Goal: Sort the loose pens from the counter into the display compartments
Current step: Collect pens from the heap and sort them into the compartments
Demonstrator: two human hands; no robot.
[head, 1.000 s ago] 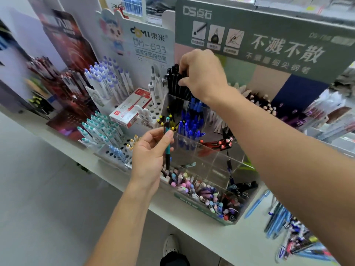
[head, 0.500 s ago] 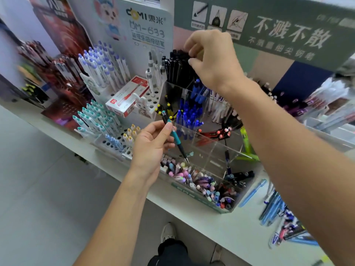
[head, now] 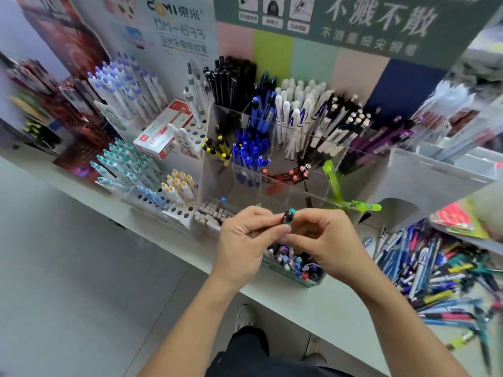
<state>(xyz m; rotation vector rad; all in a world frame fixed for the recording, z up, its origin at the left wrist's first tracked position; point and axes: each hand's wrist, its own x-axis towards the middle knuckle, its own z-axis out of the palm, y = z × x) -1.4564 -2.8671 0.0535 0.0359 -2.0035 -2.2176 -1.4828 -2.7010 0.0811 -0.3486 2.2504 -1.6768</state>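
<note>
Both hands, left hand (head: 241, 247) and right hand (head: 325, 244), pinch slim teal-capped pen (head: 288, 215).

2 hands (head: 245, 240), 1 held pen (head: 288, 215), 1 red box (head: 160, 133)

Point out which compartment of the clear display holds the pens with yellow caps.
The left-hand compartment of the middle row, holding black pens with yellow caps, directly left of the solid blue pens; no other compartment shows yellow.
</note>
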